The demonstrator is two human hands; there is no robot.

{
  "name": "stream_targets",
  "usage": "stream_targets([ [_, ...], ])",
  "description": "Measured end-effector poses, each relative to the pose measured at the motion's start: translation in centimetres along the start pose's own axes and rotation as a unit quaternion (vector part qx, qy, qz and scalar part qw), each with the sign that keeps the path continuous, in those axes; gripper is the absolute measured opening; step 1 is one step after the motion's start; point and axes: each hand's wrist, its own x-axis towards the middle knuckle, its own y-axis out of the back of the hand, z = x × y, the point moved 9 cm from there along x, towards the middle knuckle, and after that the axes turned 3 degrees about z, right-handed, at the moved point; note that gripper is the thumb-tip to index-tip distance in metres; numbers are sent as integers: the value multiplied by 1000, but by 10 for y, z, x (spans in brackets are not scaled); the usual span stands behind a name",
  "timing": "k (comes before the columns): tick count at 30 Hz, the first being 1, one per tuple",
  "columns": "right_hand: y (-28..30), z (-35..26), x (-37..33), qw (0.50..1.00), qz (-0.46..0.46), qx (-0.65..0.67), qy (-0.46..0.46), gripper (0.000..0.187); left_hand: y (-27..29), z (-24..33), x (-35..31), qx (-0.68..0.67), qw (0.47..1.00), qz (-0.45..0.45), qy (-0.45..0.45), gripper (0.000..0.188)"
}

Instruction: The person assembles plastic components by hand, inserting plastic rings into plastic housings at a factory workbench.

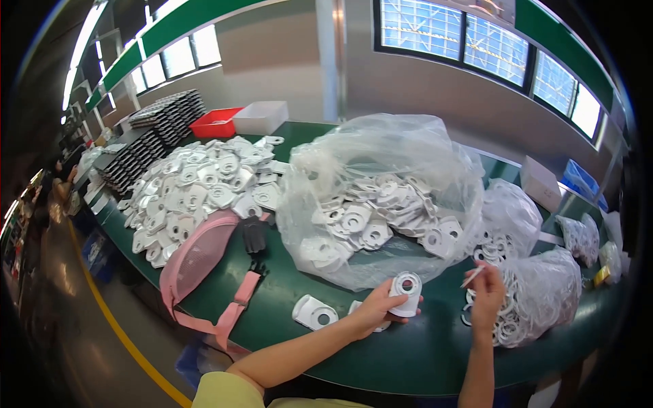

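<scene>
White plastic round-ended plate [407, 305] clamped in fingers of left hand [378, 309], ringed face up, seemingly for view. Right hand [488, 296] pinches thin white strip-like piece [472, 277] between fingertips. Beyond: crumpled clear plastic bag [381, 139], gaping, likely for easy reach.

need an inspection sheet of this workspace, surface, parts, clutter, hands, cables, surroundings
Surface: dark green tabletop, largely covered
Job's things: heap of white oblong plates with round holes; more inside a large clear plastic bag; thin white flat rings at right
Clutter: pink mesh pouch with strap; red plastic bin; translucent white bin
Grippers: left hand holds one white plate; right hand pinches a small white piece, shape unclear
Cables: nothing clearly seen
Surroundings: grey wall, dark-framed windows
</scene>
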Motion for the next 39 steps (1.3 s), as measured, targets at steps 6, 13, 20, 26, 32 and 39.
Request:
stream_targets([
  [6,-73,-29,-28,951,-208,-155,168,23,0,3,-2,162,984,-23,-75,46],
  [13,-76,-33,-41,914,-242,-198,258,16,-19,-6,-5,201,976,-75,-40,50],
  [20,-85,-30,-50,907,-266,-213,246,18,-22,-5,-11,193,977,-86,-16,51],
  [26,-84,-33,-53,915,-208,-239,249,19,-17,-10,-8,123,988,-94,9,44],
  [32,-79,-37,-48,936,-217,-156,228,15,-22,-3,-13,224,971,-70,-42,41],
  [39,-71,23,-40,949,-289,-4,-128,14,-24,6,-10,364,914,-53,-172,31],
])
